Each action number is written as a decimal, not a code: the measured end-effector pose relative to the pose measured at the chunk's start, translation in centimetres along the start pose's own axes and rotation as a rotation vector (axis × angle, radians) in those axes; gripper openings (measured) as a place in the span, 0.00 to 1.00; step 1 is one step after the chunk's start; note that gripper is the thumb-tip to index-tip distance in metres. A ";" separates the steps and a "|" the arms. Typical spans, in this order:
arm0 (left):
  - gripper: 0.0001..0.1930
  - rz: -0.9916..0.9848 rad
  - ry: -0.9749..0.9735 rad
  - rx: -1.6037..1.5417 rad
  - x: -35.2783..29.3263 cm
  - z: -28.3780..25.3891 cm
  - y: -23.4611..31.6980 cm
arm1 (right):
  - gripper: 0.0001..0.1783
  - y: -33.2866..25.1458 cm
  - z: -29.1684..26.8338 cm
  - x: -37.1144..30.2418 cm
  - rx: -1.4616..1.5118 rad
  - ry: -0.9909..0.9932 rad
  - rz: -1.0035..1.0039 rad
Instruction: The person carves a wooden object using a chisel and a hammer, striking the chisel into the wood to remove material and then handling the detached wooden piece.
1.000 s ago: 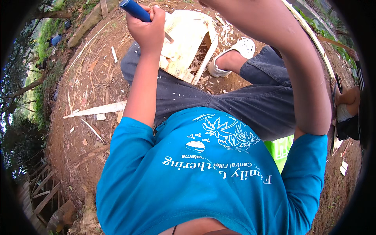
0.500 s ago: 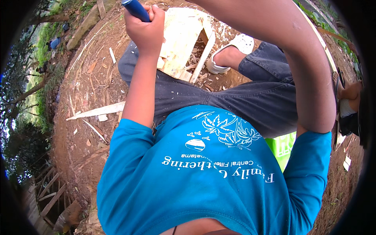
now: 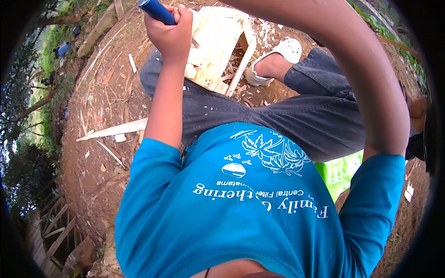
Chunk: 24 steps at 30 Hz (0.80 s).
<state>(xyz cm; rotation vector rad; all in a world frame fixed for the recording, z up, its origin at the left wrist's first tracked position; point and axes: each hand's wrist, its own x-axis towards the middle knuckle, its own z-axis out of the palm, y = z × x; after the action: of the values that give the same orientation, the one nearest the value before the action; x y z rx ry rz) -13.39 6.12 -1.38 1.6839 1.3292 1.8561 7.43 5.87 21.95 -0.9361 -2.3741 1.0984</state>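
My left hand (image 3: 169, 34) is closed round a thick blue cylindrical handle (image 3: 157, 11) near the top edge. The rest of whatever the handle belongs to is hidden or out of view. Just right of that hand lies a pale wooden block (image 3: 218, 34), low to the ground between my legs, with a gap along its right side. Loose pieces of wood (image 3: 190, 71) rest at its near left corner. My right forearm (image 3: 320, 16) stretches across the top right and leaves the picture; the hand at its end is beyond the edge.
Wood shavings litter the brown dirt. A long pointed wood splinter (image 3: 113, 130) lies left of my thigh. My foot in a white clog (image 3: 278, 58) is right of the block. A bright green bag-like thing (image 3: 340, 173) shows by my right side. Another person's foot (image 3: 417, 109) is at far right.
My right arm has swung outward, its elbow moving right. My left hand and the blue handle have shifted slightly left. More of the green thing shows.
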 end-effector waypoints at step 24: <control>0.12 -0.222 0.190 0.008 -1.0 0.1 -0.8 | 0.16 3.1 3.7 0.4 -0.034 0.178 -0.325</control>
<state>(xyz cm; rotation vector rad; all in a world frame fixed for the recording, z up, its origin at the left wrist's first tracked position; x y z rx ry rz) -13.29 5.88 -2.59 1.3272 1.5298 1.9173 6.35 5.69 17.22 -0.6006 -2.2994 0.8181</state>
